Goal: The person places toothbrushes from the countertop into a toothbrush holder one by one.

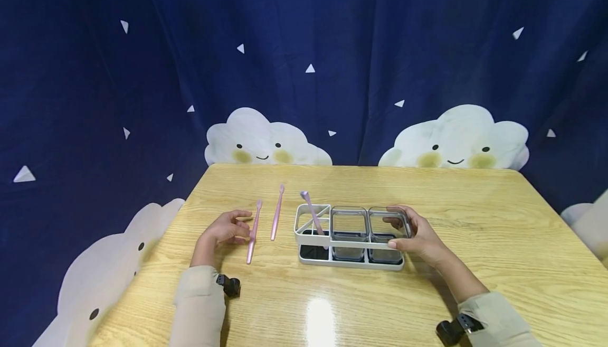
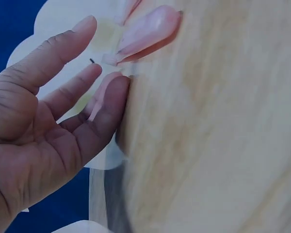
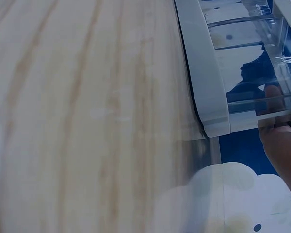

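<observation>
A white toothbrush holder [image 1: 351, 265] stands on the table with two clear cups, a left cup [image 1: 349, 223] and a right cup [image 1: 387, 225]. One pale purple toothbrush [image 1: 311, 212] leans in its left compartment. My right hand [image 1: 420, 236] grips the holder's right end, thumb on the front rail and fingers behind the right cup. Two pink toothbrushes lie on the table to the left. Beside the nearer toothbrush [image 1: 254, 232] is my left hand [image 1: 227, 229], fingers loosely bent and holding nothing. The farther toothbrush [image 1: 277, 214] lies between it and the holder.
The wooden table [image 1: 380, 305] reaches back to a dark blue curtain [image 1: 304, 30] with white triangles and smiling clouds. A black wrist camera [image 1: 230, 285] sits on the left sleeve, another camera [image 1: 451, 331] on the right sleeve.
</observation>
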Demonstrator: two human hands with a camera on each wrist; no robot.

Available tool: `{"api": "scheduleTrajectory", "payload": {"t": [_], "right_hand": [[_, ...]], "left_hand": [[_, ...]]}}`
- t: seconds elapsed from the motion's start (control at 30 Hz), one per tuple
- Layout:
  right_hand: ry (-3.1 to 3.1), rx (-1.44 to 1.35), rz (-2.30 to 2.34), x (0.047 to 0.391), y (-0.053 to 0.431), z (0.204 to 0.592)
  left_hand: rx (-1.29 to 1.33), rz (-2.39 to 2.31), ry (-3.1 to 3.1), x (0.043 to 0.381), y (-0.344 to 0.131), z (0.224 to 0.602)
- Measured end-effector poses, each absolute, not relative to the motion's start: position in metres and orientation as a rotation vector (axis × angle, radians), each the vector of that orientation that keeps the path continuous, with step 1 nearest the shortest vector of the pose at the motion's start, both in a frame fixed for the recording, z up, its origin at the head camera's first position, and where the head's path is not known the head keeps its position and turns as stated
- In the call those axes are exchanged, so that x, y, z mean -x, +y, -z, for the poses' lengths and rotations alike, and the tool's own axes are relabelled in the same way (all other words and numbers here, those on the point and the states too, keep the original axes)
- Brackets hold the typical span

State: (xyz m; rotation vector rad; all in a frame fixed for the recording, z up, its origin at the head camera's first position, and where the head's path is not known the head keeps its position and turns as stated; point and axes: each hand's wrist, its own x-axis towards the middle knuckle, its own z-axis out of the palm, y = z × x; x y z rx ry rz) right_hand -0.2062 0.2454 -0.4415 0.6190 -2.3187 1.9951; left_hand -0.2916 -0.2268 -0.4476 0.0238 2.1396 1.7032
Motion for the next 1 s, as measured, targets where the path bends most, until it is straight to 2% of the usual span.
{"api": "scheduleTrajectory", "payload": {"t": [1.0], "right_hand": [[-2.311, -0.647, -1.978, 0.207, 0.245, 0.442]], "left_hand": [[0.006, -1.504, 2.329, 0.29, -0.213, 0.448]]}}
